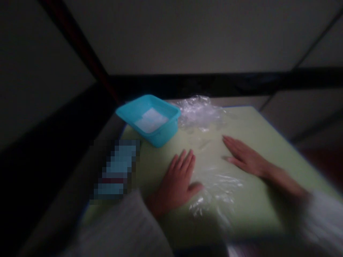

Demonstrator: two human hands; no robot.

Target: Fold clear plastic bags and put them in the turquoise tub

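Observation:
A sheet of clear plastic film (214, 178) lies spread on a pale green board (262, 132). My left hand (178, 182) rests flat on the board at the film's left edge, fingers stretched out and together, thumb out to the right. My right hand (242, 155) lies flat on the film's right side, fingers extended and pointing left and away. Neither hand holds anything. More crumpled clear film (199, 110) is bunched at the far end of the board.
A turquoise plastic tub (160, 137) with something white inside (151, 119) stands at the board's far left corner. A pixelated blue and red patch (116, 169) lies left of the board. Dark frame bars and pale walls surround the scene, which is dim.

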